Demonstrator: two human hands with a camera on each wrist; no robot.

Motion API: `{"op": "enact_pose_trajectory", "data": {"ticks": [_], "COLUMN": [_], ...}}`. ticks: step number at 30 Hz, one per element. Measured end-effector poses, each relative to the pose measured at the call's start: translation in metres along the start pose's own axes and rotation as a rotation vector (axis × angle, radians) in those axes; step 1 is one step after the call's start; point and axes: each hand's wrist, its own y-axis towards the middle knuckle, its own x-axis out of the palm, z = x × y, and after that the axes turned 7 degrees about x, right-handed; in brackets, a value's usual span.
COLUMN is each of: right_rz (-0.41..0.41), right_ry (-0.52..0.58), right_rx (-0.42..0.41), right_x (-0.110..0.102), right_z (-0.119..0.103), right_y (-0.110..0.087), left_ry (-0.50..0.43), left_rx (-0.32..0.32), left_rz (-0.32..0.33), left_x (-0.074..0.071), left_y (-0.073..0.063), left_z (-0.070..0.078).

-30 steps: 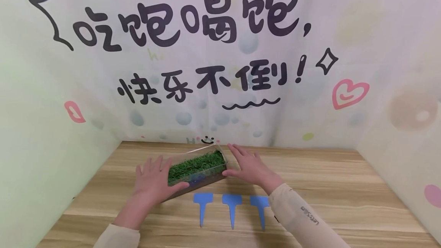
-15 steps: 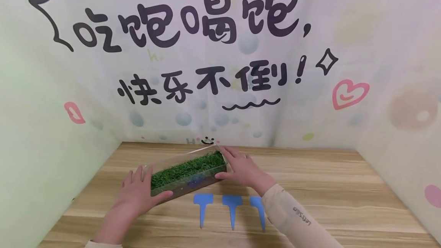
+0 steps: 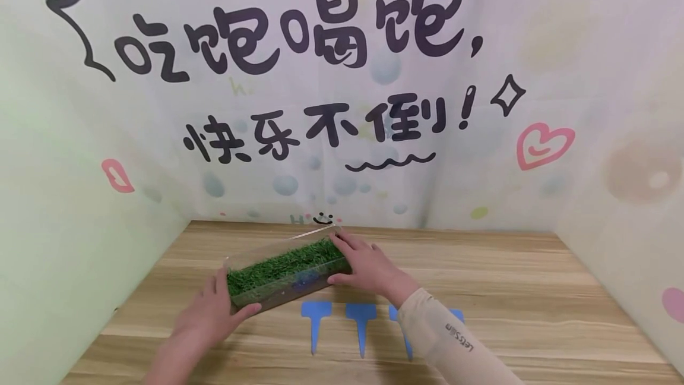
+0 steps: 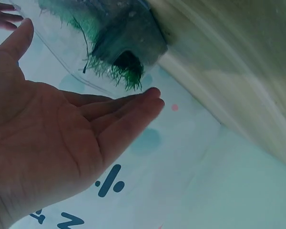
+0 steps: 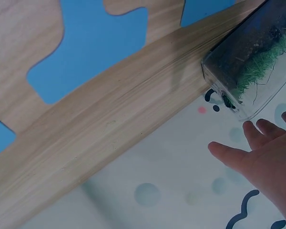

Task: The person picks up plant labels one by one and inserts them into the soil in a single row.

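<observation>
A long clear planter box (image 3: 280, 294) with green artificial grass (image 3: 288, 265) and a dark layer below it sits slantwise on the table. At its left end is my left hand (image 3: 205, 311), thumb along the near wall and fingers by the far side. In the left wrist view those fingers (image 4: 128, 121) are straight beside the clear end. My right hand (image 3: 374, 267) spans the right end, its thumb at the near wall and its fingertips over the far corner. The right wrist view shows its fingers (image 5: 255, 136) spread close to the box end.
Several blue T-shaped plant labels (image 3: 316, 319) lie in a row on the wood-grain table (image 3: 507, 290), in front of the box. My right sleeve (image 3: 449, 337) partly covers those at the right. A printed cloth wall (image 3: 320, 189) stands close behind.
My left hand has slid left to the box's left end, uncovering more grass. The right hand has come left onto the right end. The box looks unmoved.
</observation>
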Motion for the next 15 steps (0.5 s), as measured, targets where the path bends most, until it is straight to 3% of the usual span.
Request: {"op": "enact_pose_trajectory", "data": {"ticks": [5,10,15], "right_rz": [-0.007,-0.039,-0.043], "right_ry": [-0.016,-0.016,-0.006], "right_rx": [0.007,0.03,0.055], "right_x": [0.0023,0.0028,0.0021], "right_z": [-0.0007,0.0008,0.0057], "right_y": [0.0009,-0.0007,-0.0024], "left_ry": [-0.066,-0.084,-0.096], "left_rx": [-0.002,-0.006,0.039], "left_rz": [-0.019,0.019,0.061], "left_x": [0.0033,0.002,-0.0041], "left_y": [0.0013,0.0026,0.0086], "left_z": [0.0033,0.0012,-0.0019]}}
